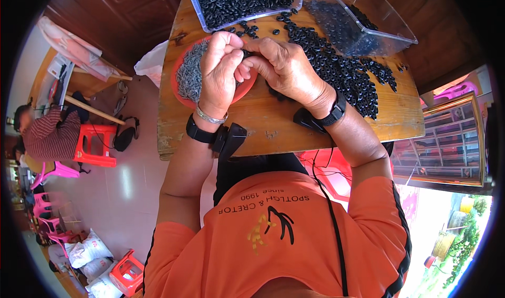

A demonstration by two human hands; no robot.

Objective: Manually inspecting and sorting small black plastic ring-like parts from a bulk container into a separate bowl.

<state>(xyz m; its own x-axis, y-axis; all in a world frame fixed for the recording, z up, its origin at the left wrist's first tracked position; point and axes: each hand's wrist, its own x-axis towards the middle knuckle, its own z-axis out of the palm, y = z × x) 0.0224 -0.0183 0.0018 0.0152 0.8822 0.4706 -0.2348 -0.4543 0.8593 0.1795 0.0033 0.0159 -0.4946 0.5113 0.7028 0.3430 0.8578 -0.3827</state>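
Small black piece gathered between the fingertips, above the right side of a red bowl

A small black piece (245, 53) is held where the fingertips of both hands meet, to the right of the left thumb and just left of the right thumb and forefinger. By the right hand (288, 69) the piece appears to be pinched, with thumb and forefinger brought close together around it. The left hand (220, 69) is curled, its thumb drawn in toward the forefinger; whether the piece is also gripped from that side is not shown clearly. The long axis of the piece is too small and too much covered to be made out.

The grip is placed between two stocks. On the left, partly covered by the left hand, small grey metal pieces (189, 74) are heaped in the red plastic bowl (243, 89); to these the left hand is nearer. On the right, loose black oval pieces (347, 80) are spread across the wooden table (268, 124), and to these the right hand is nearer. Beyond the hands, more black pieces are contained in a clear plastic tub (197, 9), and a second clear tub (379, 45) is seen at the far right.
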